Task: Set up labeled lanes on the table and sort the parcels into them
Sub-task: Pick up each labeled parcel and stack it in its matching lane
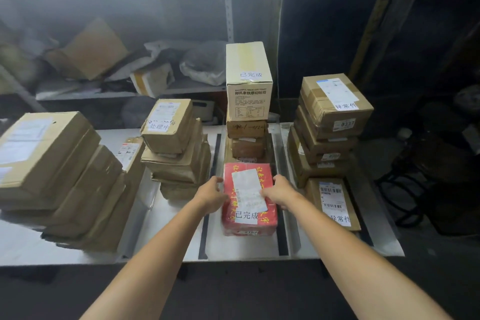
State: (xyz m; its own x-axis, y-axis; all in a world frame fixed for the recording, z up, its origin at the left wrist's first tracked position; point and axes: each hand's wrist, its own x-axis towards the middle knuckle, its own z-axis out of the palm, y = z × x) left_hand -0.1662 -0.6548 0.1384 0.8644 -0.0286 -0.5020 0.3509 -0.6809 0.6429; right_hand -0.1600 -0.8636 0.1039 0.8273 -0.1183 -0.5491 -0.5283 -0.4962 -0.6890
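Between tape strips, both hands' fingers [217,181] clasping red parcel [249,221], label "已完成" [246,215]

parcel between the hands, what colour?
Red parcel with yellow characters and white labels; head view, the only one.

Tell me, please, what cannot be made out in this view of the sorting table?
Head view only:
- Shipping label on the red parcel: print too small and blurred.
- Fingers of the left hand and right hand: curled behind the parcel's sides.
- Shelf parcels behind: hazy.
- Leftmost stack: cut off by the frame edge.
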